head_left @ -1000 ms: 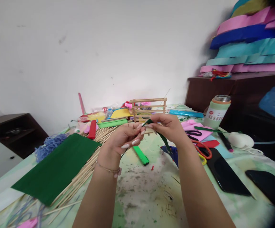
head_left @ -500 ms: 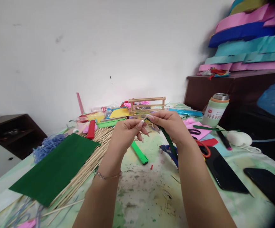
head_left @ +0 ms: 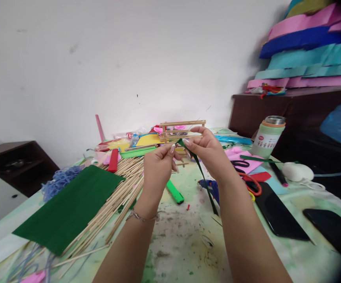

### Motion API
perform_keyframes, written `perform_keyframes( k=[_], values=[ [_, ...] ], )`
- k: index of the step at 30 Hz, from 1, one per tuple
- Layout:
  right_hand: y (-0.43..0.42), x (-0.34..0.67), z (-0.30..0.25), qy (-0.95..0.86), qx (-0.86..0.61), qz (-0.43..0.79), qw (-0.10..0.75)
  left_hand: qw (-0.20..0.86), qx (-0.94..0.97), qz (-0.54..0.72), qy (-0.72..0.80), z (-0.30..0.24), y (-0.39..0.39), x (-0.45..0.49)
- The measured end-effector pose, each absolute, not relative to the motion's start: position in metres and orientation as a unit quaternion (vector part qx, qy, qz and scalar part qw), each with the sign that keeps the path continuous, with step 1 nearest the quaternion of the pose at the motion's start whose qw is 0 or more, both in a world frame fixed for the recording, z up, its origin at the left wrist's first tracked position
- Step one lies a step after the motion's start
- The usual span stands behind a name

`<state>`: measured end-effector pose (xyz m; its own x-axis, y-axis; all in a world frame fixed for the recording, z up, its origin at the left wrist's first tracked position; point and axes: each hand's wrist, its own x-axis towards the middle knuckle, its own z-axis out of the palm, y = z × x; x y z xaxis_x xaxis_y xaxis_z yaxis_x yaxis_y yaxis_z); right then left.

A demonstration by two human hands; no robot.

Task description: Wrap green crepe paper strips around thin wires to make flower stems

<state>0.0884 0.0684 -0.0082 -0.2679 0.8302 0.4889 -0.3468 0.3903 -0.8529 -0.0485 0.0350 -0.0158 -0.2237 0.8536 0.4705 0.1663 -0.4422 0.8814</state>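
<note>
Both my hands meet over the middle of the table around a narrow dark green strip [head_left: 200,169], perhaps felt. My left hand [head_left: 160,163] pinches near its upper end with thumb and fingertips. My right hand [head_left: 205,151] pinches the strip beside the left fingertips, its other fingers raised and bent. From there the strip hangs down inside my right forearm, passing in front of a blue glue gun [head_left: 213,188] that the forearm partly hides. Below my hands lies a bright green box cutter [head_left: 175,192]. Behind them stands a small frame of wooden sticks [head_left: 184,123].
To the left, a dark green sheet [head_left: 70,208] lies beside a pile of thin wooden sticks [head_left: 111,204] and tangled blue yarn [head_left: 60,181]. To the right are orange-handled scissors [head_left: 255,185], two black phones [head_left: 279,216], white yarn [head_left: 297,172] and an uncapped bottle [head_left: 269,137].
My right hand has lifted and spread its fingers a little, turning the strip's upper end. The strip now hangs straighter and lower. My left hand has shifted slightly right.
</note>
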Motion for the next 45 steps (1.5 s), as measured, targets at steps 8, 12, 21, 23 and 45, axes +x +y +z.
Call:
perform_keyframes(
  k=[8, 12, 21, 23, 45],
  values=[
    [0.068, 0.076, -0.009, -0.507, -0.18, 0.556, 0.633, 0.076, 0.656, 0.556, 0.505, -0.021, 0.031, -0.053],
    [0.065, 0.072, -0.007, -0.549, -0.14, 0.497, 0.657, 0.215, 0.605, 0.571, 0.511, -0.017, 0.035, -0.056],
    [0.096, 0.082, -0.026, -0.309, -0.184, 0.156, 0.92, 0.582, 0.415, 0.595, 0.367, -0.008, 0.043, -0.071],
    [0.108, 0.086, -0.034, -0.335, -0.188, 0.211, 0.899, 0.633, 0.391, 0.579, 0.333, -0.004, 0.04, -0.072],
    [0.089, 0.067, -0.028, -0.495, -0.138, 0.674, 0.531, 0.298, 0.599, 0.586, 0.457, -0.022, 0.036, -0.041]
  ],
)
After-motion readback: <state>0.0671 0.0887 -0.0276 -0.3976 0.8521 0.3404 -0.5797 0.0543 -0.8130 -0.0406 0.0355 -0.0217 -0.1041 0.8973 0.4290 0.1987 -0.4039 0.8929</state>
